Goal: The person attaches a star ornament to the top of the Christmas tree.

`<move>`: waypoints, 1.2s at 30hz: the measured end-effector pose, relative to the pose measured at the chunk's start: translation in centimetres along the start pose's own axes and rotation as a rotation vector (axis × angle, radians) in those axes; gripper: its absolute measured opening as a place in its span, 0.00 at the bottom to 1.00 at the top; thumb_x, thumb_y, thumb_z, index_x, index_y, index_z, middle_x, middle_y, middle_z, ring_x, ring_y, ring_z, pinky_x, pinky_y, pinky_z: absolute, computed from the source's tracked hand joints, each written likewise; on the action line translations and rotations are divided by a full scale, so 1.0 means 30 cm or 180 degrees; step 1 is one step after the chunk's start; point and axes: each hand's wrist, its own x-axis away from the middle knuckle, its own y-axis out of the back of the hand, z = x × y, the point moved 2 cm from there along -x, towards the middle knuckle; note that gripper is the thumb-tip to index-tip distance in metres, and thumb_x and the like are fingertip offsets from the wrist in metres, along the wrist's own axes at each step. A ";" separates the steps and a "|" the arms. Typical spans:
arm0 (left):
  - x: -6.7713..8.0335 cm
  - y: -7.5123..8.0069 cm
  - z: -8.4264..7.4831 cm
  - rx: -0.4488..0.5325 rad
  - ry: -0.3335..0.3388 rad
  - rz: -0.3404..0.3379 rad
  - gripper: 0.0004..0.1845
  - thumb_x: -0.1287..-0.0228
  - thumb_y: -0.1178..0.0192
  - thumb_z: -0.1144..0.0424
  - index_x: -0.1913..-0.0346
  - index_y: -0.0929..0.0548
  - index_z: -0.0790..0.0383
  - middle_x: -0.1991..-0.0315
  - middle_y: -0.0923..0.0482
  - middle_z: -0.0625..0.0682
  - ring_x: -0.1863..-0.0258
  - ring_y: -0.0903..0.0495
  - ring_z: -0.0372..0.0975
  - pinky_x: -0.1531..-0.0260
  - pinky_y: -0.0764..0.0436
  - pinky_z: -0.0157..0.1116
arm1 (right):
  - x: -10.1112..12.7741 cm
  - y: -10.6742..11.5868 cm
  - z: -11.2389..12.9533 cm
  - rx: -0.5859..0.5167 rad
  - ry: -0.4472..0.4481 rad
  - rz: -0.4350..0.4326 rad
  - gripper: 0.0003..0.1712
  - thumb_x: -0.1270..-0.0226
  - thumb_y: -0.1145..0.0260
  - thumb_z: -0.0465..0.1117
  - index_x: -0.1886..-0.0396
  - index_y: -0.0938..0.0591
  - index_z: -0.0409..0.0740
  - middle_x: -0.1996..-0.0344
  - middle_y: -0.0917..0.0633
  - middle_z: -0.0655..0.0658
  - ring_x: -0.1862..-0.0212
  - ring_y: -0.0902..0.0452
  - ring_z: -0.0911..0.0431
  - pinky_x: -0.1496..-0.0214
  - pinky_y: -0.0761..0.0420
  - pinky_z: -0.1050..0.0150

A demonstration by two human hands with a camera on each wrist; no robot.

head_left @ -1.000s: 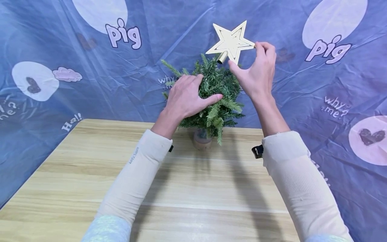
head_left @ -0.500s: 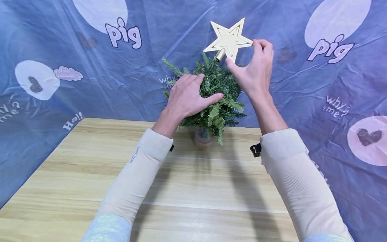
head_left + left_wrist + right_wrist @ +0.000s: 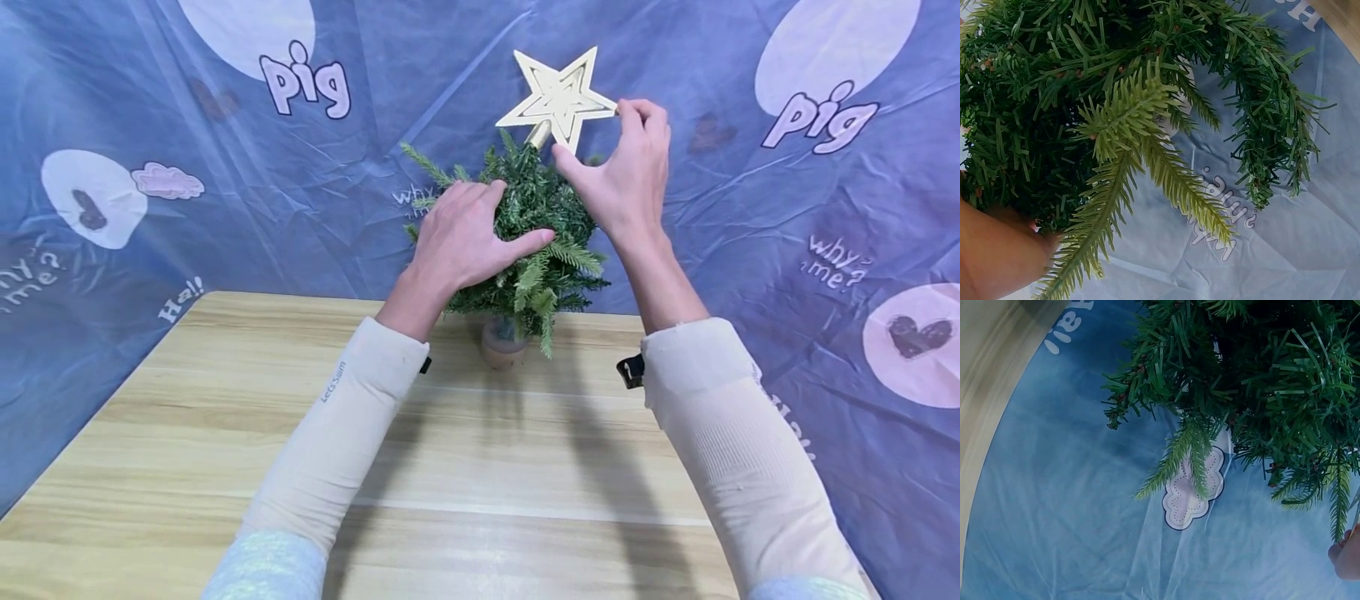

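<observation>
Gold star topper (image 3: 558, 98) is pinched at its right points by my right hand (image 3: 626, 179), its short tube tilted down-left, just above the small green tree (image 3: 536, 242) tip. My left hand (image 3: 461, 237) grips the foliage, steadying it on the wooden surface (image 3: 480, 467).

Branches (image 3: 540, 250) hide the star's socket (image 3: 538, 133) base.

There is one small artificial Christmas tree (image 3: 536, 242), in one small pot (image 3: 501, 343), and one gold star topper (image 3: 558, 96). Two hands show, one left hand (image 3: 457, 237) and one right hand (image 3: 626, 179). One wooden table (image 3: 465, 467) stands before one blue printed backdrop (image 3: 150, 100).
</observation>
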 end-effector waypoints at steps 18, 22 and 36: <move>0.002 -0.001 -0.001 0.0020 0.0022 0.0013 0.59 0.44 0.57 0.15 0.22 0.37 0.57 0.31 0.28 0.51 0.31 0.34 0.45 0.30 0.38 0.39 | 0.017 0.003 -0.014 -0.0022 0.0002 0.0172 0.52 0.46 0.24 0.60 0.26 0.30 0.40 0.32 0.31 0.43 0.32 0.36 0.53 0.31 0.36 0.67; 0.001 -0.002 -0.002 0.0018 0.0024 0.0011 0.59 0.45 0.57 0.15 0.22 0.37 0.57 0.30 0.29 0.51 0.29 0.35 0.45 0.28 0.39 0.39 | 0.020 -0.002 -0.018 -0.0055 -0.0019 0.0189 0.53 0.46 0.23 0.60 0.26 0.31 0.41 0.31 0.32 0.43 0.32 0.36 0.53 0.31 0.36 0.68; 0.005 -0.004 -0.001 0.0012 0.0038 0.0020 0.59 0.45 0.57 0.15 0.21 0.38 0.56 0.29 0.30 0.50 0.29 0.35 0.45 0.28 0.40 0.39 | 0.032 -0.022 -0.024 -0.0103 0.0059 -0.0039 0.51 0.48 0.21 0.56 0.27 0.30 0.41 0.34 0.32 0.45 0.34 0.37 0.56 0.33 0.36 0.71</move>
